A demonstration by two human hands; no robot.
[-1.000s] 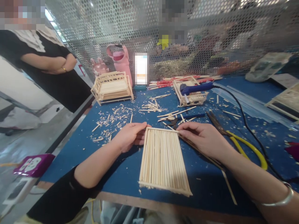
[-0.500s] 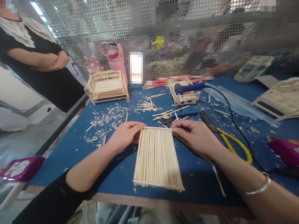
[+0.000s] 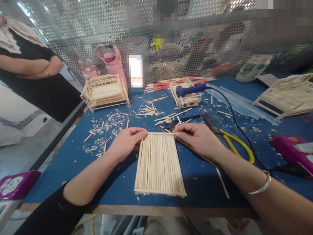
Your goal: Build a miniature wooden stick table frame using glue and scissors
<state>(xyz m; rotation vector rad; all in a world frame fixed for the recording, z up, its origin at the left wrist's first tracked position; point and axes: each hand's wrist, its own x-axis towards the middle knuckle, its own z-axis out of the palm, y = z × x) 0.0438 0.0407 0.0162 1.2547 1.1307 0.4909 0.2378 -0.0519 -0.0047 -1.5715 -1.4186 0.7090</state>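
A flat panel of sticks (image 3: 158, 163) lies on the blue table (image 3: 73, 163), close to its near edge and straight in front of the person. It is made of pale, thin wooden sticks set side by side, running near to far, with a cross stick at each end.

The left hand (image 3: 127, 142) pinches the panel's far left corner with curled fingers. The right hand (image 3: 195, 138) closes its fingertips on the far right corner. Both grips are narrow, on the far cross stick. A long thin stick (image 3: 221, 184) runs out slantwise from under the right hand, and a silver bangle (image 3: 259, 187) sits on that wrist.

Just right of the right hand lie cutters with yellow handles (image 3: 234, 145), and a black cord (image 3: 234, 120) curves past them to a blue glue gun (image 3: 190, 89). The gun rests on a small stick frame (image 3: 186, 99) at the far middle. Chips and short offcuts (image 3: 107, 129) are scattered far left of the panel.

A finished stick bench (image 3: 105, 93) stands far left, with a pink bottle (image 3: 111, 63) behind it against a perforated metal screen (image 3: 73, 39). Another bench (image 3: 286, 94) lies far right, and a purple box (image 3: 290, 151) sits at the right edge. A person in black (image 3: 36, 81) stands beyond the table's left side with folded arms.
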